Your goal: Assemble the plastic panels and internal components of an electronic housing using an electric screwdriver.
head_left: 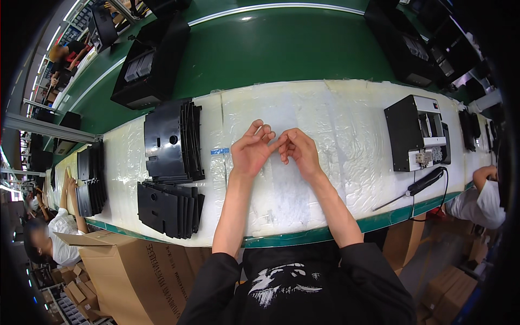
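Note:
Both hands hover close together over the middle of the white, film-covered bench top (357, 162). My left hand (250, 154) is turned palm up, its fingers loosely bent and apart, with nothing seen in it. Beside it, my right hand (303, 154) has loosely curled fingers whose tips meet the fingers of my left hand. No object shows between them. To the left stand two rows of black plastic panels, a larger far stack (170, 141) and a nearer stack (168, 208). A strip of blue tape (220, 151) sticks to the bench left of my left hand.
At right is a black-and-silver boxy device (414, 132); a corded screwdriver (425, 183) lies before it. More black panels (90, 179) stand far left. Beyond is a green surface (271, 49) with black housings (149, 67). A cardboard box (135, 281) stands below; co-workers sit at both sides.

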A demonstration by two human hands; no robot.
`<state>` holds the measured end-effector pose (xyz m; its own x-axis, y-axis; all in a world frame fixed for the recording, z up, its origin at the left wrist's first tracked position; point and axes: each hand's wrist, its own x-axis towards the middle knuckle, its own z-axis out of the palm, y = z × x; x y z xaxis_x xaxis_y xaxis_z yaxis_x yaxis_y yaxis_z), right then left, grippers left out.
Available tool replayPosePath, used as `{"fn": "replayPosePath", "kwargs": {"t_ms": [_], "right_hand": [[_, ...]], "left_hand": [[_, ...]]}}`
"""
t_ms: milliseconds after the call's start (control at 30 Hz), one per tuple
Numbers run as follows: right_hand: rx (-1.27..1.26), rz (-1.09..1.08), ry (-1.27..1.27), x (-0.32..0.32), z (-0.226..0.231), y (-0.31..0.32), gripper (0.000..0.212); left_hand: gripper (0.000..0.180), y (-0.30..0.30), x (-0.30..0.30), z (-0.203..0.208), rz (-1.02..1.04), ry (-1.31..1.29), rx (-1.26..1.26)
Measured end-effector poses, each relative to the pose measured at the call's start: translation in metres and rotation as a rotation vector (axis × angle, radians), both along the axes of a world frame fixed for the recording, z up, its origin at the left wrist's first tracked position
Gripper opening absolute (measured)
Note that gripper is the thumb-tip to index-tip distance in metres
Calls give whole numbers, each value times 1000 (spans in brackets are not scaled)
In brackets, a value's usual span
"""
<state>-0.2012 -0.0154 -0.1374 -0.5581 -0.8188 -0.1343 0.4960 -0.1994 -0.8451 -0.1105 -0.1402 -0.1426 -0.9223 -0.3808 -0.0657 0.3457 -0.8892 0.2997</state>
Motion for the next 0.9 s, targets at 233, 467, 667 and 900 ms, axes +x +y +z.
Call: {"fn": "replayPosePath", "kwargs": {"t_ms": [233,467,667,900], "right_hand": [[-19,7,-27,2,0,0,25],[17,4,-12,3,2,1,26],[10,2,-15,4,1,0,27],[37,-1,-7,4,0,1,25]], "left_hand": [[33,0,3,0,-4,5,-3],[32,1,5,3,0,-4,-11],[32,0,5,1,0,1,-2],[33,1,5,1,-11,3,14]]}}
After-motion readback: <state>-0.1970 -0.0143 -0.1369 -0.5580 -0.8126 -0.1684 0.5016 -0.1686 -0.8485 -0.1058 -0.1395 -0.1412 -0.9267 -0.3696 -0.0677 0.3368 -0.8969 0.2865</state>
